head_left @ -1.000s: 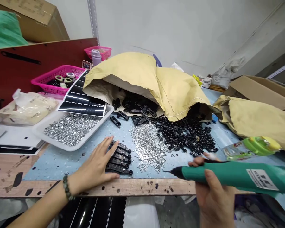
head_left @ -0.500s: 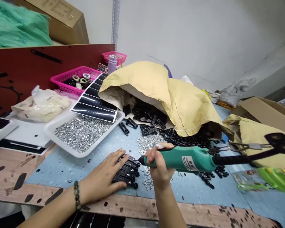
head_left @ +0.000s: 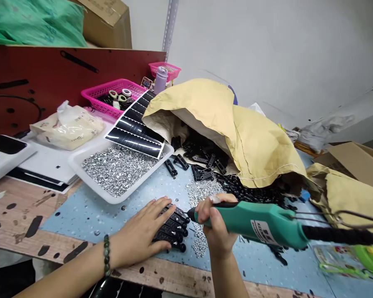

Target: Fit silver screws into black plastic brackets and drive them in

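My left hand (head_left: 141, 236) lies flat, fingers stretched, on a row of black slotted brackets (head_left: 173, 227) near the table's front edge. My right hand (head_left: 216, 229) is wrapped round a green electric screwdriver (head_left: 257, 223), whose black tip points left at the brackets. A black cord runs from the tool's rear to the right. Just behind the tip lies a heap of small silver screws (head_left: 202, 194), and beyond it a pile of black parts (head_left: 255, 194).
A white tray (head_left: 90, 182) of silver nuts stands at left, black strips leaning on it. Yellow paper sacks (head_left: 236, 132) spill black parts behind. Pink baskets (head_left: 96, 97), a plastic bag, a red board and cardboard boxes ring the blue mat (head_left: 81, 211).
My right hand brought the green screwdriver from the lower right up and left to the brackets. My left hand stayed on them. The view shifted left.
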`<state>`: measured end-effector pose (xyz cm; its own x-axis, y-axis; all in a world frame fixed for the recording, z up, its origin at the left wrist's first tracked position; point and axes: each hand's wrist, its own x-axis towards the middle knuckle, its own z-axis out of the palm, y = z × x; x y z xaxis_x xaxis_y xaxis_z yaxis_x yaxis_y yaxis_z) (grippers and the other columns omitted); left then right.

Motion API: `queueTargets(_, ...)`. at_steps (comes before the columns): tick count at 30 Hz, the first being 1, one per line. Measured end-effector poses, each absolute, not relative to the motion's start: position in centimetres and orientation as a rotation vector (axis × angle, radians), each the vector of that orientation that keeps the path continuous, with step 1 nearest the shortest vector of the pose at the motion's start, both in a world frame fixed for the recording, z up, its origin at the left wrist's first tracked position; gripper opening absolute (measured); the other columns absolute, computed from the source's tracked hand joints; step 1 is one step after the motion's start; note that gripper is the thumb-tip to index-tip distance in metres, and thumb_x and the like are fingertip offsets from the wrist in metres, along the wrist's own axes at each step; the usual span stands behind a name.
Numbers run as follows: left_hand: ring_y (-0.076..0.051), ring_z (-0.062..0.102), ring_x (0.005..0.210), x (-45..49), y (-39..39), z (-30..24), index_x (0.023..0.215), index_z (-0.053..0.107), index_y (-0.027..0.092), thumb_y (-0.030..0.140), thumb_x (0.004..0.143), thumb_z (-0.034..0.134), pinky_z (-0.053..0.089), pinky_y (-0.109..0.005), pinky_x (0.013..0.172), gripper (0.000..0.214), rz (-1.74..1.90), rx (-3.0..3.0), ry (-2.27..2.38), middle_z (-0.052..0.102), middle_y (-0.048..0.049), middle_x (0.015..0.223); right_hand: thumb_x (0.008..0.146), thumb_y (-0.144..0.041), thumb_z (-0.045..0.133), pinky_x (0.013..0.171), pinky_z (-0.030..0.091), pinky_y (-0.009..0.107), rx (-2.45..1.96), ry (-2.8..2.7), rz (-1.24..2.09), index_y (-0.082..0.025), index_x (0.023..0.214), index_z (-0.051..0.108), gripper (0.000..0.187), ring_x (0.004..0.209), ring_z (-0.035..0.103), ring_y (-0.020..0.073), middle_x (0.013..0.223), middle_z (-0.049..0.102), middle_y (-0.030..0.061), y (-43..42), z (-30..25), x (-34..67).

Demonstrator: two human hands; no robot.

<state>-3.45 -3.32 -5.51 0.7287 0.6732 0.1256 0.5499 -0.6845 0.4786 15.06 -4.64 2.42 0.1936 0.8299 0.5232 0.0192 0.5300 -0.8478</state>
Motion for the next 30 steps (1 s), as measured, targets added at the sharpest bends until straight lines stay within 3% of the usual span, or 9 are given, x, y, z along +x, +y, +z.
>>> queueTargets(30, -0.031, 0.021, 0.141, -3.40, -3.47, -5.57, 0.150, 0.010, 0.029, 0.056, 0.087, 0.054, 0.028, -0.049, 0.113, 0.082, 0.420, 2.493, 0.954, 0.019, -0.0051, 0.156, 0.091, -0.024, 0.052, 0.055, 0.042, 0.027, -0.873, -1.285, 0.792, -0.024, 0.094, 0.046, 0.006, 0.046, 0.045, 0.0104, 0.055, 0.047, -0.0088, -3.85, 2.20, 14.88)
